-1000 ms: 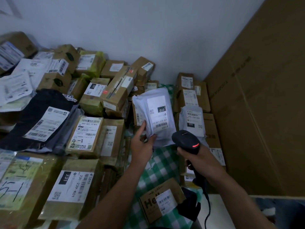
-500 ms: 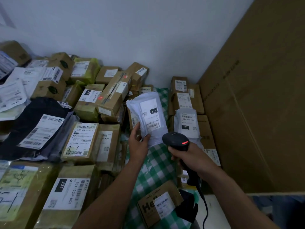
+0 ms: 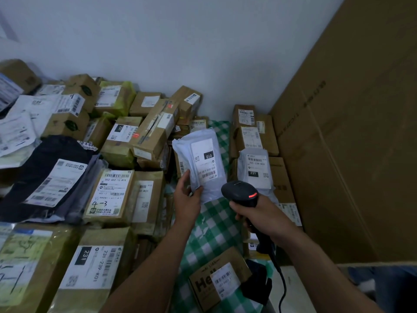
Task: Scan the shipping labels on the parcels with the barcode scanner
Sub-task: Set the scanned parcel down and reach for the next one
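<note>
The left hand pinches a white bag by its lower left corner, thumb on the front, holding it upright above the checked cloth. The bag's label faces the camera upside down and shows "010" in a black block above a barcode. At 4 o'clock of the bag, just beside it, the right hand is wrapped round the grip of the black scanner, whose head shows a red light.

At 3 o'clock of the bag a second bag reads "231-239-K01" and "231". At 9 o'clock a box reads "502-602-12-815" with "4-3" handwritten. At 6 o'clock a small box shows "Hel".

Compared with a second ago, both grips are unchanged, and bag and scanner sit slightly further left in view.
</note>
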`<state>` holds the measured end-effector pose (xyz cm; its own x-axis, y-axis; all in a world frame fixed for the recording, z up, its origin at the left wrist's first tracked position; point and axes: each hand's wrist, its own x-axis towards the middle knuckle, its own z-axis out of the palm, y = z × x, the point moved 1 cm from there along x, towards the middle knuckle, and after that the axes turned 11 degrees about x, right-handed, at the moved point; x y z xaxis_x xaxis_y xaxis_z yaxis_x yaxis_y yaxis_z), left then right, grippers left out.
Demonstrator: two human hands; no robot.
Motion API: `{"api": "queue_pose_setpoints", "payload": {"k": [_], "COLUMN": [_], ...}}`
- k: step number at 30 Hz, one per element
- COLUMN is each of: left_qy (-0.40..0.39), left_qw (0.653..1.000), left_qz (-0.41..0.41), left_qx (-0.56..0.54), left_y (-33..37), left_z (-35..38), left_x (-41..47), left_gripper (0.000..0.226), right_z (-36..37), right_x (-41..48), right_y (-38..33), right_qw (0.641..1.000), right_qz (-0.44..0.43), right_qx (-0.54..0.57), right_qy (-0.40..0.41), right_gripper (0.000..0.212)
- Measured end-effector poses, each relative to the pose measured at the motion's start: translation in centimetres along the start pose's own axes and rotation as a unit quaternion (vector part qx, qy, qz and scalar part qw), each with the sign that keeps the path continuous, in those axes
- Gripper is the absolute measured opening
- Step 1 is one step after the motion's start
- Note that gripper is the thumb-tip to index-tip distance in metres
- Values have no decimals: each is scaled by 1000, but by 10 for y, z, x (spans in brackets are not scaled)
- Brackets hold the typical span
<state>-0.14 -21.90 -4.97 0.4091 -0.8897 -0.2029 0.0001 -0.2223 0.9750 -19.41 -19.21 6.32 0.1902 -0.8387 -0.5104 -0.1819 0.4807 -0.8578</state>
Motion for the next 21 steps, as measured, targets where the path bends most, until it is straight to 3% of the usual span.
{"api": "queue_pose_setpoints", "payload": {"k": [7,15,21], "left_qy": [-7,-220,-300], "left_qw": [1000,973,946], "left_qz": [18,22,8], "left_qx": [-16,58,119], "left_y": [21,57,26], "left_z": [7,90,151], "left_x": [-9,-30,-59], "left_gripper": [61,62,67], "right_z": [-13,-59,-94], "right_x": [-6,-19,-29], "right_y": [0,7,17], "right_qw": [999,986,967], "right_qz": [-15,-39,-49], "right_qx": [27,91,121], "right_qy": [28,138,219], "right_gripper": [15,18,15]}}
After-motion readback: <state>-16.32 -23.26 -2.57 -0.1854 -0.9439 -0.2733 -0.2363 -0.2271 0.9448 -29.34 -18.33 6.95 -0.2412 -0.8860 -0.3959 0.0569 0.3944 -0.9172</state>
